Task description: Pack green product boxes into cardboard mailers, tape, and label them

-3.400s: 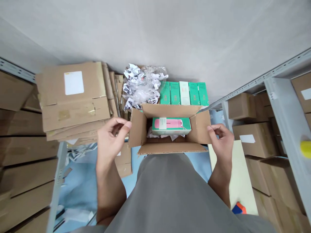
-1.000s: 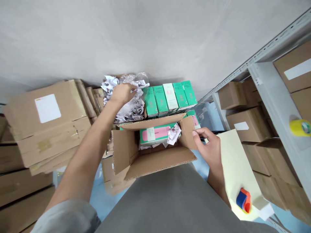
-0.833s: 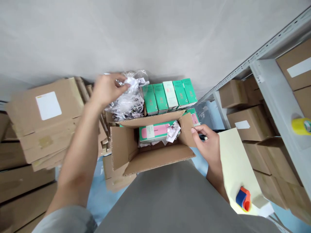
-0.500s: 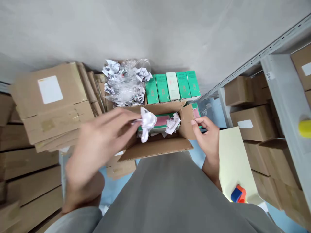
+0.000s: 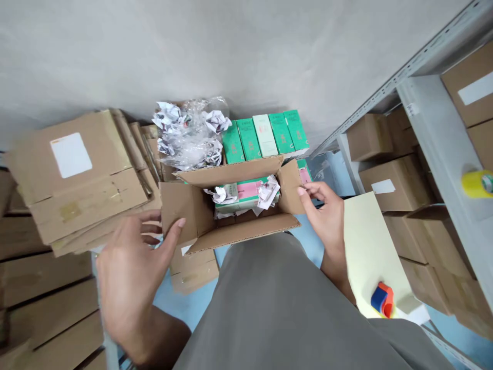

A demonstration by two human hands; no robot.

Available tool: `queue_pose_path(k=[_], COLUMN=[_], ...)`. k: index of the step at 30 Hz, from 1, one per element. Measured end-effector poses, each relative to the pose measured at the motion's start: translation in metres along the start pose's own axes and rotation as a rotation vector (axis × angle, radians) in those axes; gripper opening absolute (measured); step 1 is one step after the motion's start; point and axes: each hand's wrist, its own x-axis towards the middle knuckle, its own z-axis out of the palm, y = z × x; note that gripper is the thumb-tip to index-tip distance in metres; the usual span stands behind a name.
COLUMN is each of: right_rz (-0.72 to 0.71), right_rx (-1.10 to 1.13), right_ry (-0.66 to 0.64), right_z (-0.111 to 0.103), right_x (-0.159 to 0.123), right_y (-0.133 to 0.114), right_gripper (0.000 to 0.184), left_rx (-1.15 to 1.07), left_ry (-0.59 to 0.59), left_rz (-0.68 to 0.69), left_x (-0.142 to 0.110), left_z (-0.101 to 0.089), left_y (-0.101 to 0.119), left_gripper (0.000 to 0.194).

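Note:
An open cardboard box [image 5: 246, 234] rests against my lap. Inside lies a green and pink product carton [image 5: 246, 191] with crumpled paper wads [image 5: 222, 195] on its left and right ends. My left hand [image 5: 131, 267] grips the box's left flap [image 5: 181, 213], thumb on its inner face. My right hand [image 5: 325, 213] pinches the right flap [image 5: 290, 186].
A clear bag of crumpled paper [image 5: 188, 133] and a row of green cartons [image 5: 265, 136] stand behind the box. Flattened cardboard boxes [image 5: 77, 174] are stacked at left. Metal shelving [image 5: 442, 133] with small boxes is at right, a yellow tape roll [image 5: 477, 183] on it. A red-blue tape dispenser [image 5: 382, 299] lies on a pale board.
My left hand took a paper wad from the bag, dropped it onto the carton's left end, then moved back to the left flap. My right hand stayed on the right flap.

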Motion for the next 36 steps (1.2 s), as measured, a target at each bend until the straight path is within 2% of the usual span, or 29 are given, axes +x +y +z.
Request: queue_pose_path(k=[2, 4, 7, 10, 14, 19, 23, 28, 32, 36], right_rz=[-0.023, -0.058, -0.081, -0.022, 0.126, 0.335, 0.44, 0.563, 0.694, 0.831], right_rx=[-0.04, -0.077, -0.1, -0.107, -0.131, -0.17, -0.21, -0.267, -0.269, -0.25], right_ry=[0.01, 0.033, 0.115, 0.245, 0.425, 0.597, 0.7, 0.808, 0.793, 0.773], right_z=[0.002, 0.003, -0.003, -0.021, -0.057, -0.106, -0.147, -0.199, -0.235, -0.261], right_x=[-0.004, -0.009, -0.025, -0.051, -0.097, -0.153, -0.188, -0.228, -0.26, -0.287], right_y=[-0.002, -0.003, -0.003, 0.0, 0.015, 0.059, 0.115, 0.209, 0.287, 0.346], right_gripper=[0.022, 0.022, 0.025, 0.026, 0.027, 0.032, 0.034, 0.033, 0.03, 0.024], left_rx=[-0.093, -0.208, -0.355, -0.478, -0.618, -0.624, -0.595, -0.521, -0.458, -0.387], left_ry=[0.006, 0.032, 0.033, 0.008, -0.11, -0.332, -0.469, -0.563, -0.652, -0.743], left_rz=[-0.056, -0.046, -0.003, 0.04, 0.193, 0.471, 0.673, 0.878, 1.015, 1.123], left_x=[-0.005, -0.006, -0.008, -0.008, -0.007, -0.021, -0.052, -0.111, -0.167, -0.218], left_z=[0.008, 0.012, 0.007, 0.0, 0.007, 0.041, 0.095, 0.194, 0.275, 0.339], left_y=[-0.005, -0.003, 0.009, 0.026, 0.063, 0.137, 0.208, 0.306, 0.39, 0.459], left_gripper=[0.043, 0.037, 0.031, 0.029, 0.025, 0.015, 0.018, 0.021, 0.019, 0.014])
